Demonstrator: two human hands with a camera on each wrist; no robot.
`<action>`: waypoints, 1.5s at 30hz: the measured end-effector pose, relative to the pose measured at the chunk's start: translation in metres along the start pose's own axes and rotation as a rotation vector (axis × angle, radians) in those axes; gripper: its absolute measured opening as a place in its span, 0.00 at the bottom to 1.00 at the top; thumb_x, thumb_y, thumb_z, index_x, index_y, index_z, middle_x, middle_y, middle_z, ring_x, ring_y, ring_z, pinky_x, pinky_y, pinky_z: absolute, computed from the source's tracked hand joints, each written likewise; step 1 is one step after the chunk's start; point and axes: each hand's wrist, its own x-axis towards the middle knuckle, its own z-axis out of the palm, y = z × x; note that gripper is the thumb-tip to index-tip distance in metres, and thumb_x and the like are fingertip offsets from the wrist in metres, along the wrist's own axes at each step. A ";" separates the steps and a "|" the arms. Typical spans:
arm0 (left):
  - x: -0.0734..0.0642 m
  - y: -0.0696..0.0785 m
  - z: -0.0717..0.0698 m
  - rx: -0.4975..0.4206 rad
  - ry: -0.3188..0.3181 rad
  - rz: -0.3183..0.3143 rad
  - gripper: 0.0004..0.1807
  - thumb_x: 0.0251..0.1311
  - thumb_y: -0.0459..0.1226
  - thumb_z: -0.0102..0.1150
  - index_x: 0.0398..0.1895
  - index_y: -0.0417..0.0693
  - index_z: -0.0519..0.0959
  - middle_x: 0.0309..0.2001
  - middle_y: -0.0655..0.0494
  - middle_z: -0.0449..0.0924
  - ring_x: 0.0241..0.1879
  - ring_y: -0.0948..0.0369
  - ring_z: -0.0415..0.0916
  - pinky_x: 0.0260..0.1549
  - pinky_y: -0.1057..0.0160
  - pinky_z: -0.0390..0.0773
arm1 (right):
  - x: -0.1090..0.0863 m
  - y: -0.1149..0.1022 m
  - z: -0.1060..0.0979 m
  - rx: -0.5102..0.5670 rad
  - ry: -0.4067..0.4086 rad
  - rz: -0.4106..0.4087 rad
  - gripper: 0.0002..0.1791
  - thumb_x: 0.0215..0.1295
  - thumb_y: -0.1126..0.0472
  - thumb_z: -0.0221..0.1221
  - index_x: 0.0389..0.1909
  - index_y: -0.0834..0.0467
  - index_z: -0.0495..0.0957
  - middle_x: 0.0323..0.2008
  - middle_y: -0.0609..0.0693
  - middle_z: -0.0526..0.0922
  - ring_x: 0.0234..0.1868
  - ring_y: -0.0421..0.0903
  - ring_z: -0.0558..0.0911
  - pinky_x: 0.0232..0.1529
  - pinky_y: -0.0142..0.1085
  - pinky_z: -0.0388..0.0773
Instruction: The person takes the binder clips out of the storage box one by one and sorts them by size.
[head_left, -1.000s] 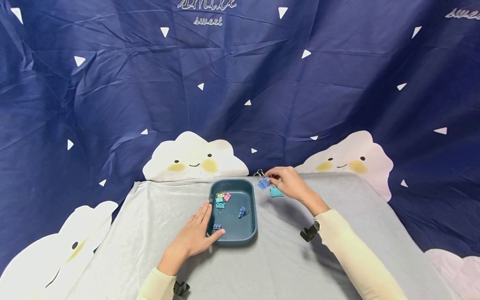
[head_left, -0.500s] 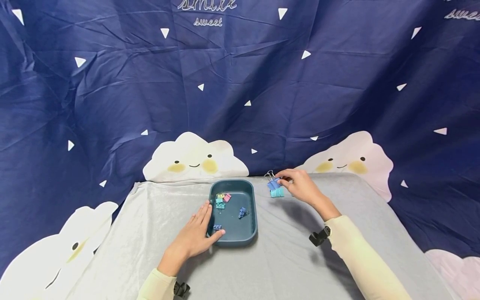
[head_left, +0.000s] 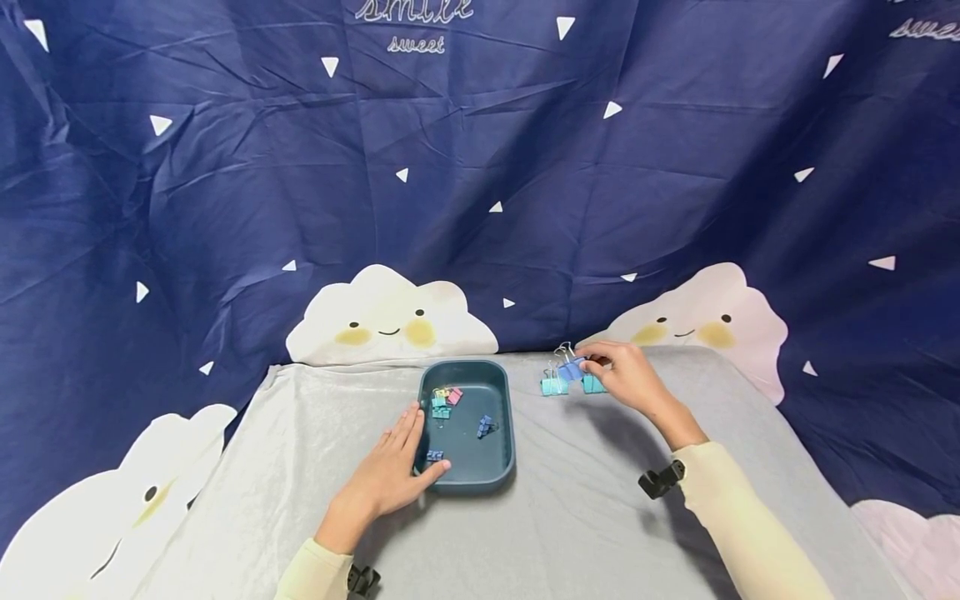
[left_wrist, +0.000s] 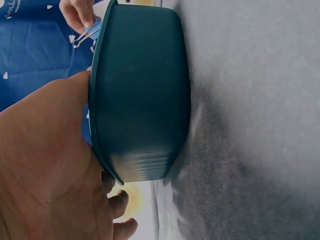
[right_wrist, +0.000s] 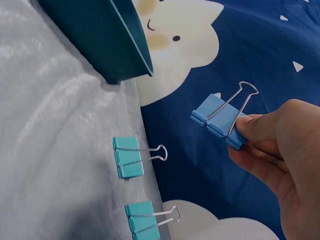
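My right hand (head_left: 618, 375) pinches a blue binder clip (right_wrist: 220, 120) between thumb and fingers, its wire handles pointing away from the hand. Below it in the right wrist view, two teal binder clips lie on the grey cloth: one nearer the bin (right_wrist: 129, 157) and a second teal clip (right_wrist: 143, 220) farther along. My left hand (head_left: 386, 467) rests against the near-left rim of a dark teal bin (head_left: 480, 485), fingers straight along its side and thumb over the edge. Inside the bin lie a blue clip (head_left: 485, 426), another blue clip (head_left: 435, 455), and a cluster of teal, yellow and pink clips (head_left: 442, 402).
Grey cloth (head_left: 540, 533) covers the table. At its back edge hangs a navy curtain (head_left: 480, 125) with white clouds and triangles. The bin's raised walls stand between my two hands.
My right hand has moved to the right with the blue binder clip, passing over the teal clip; a second teal clip now shows behind the fingers. My left hand and the bin stay put.
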 end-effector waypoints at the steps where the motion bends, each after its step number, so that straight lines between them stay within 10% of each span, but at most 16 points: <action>1: 0.000 0.000 0.000 -0.002 0.001 0.000 0.57 0.73 0.70 0.47 0.87 0.38 0.47 0.88 0.43 0.42 0.87 0.46 0.44 0.83 0.40 0.55 | -0.001 0.001 -0.001 -0.003 0.001 0.010 0.10 0.65 0.70 0.71 0.46 0.62 0.91 0.44 0.56 0.93 0.38 0.50 0.90 0.42 0.46 0.88; 19: 0.000 0.001 -0.001 -0.012 0.002 -0.004 0.57 0.73 0.70 0.48 0.87 0.38 0.47 0.88 0.44 0.40 0.87 0.46 0.44 0.83 0.40 0.54 | -0.021 0.028 -0.018 -0.017 0.043 0.134 0.09 0.69 0.67 0.70 0.48 0.61 0.90 0.46 0.60 0.92 0.41 0.57 0.91 0.44 0.52 0.87; 45: 0.000 0.000 0.000 -0.005 -0.007 -0.006 0.57 0.73 0.70 0.48 0.87 0.38 0.46 0.88 0.44 0.41 0.87 0.47 0.44 0.84 0.41 0.54 | -0.042 0.072 -0.026 -0.059 0.074 0.205 0.07 0.68 0.68 0.70 0.45 0.62 0.90 0.38 0.59 0.93 0.37 0.48 0.88 0.38 0.32 0.80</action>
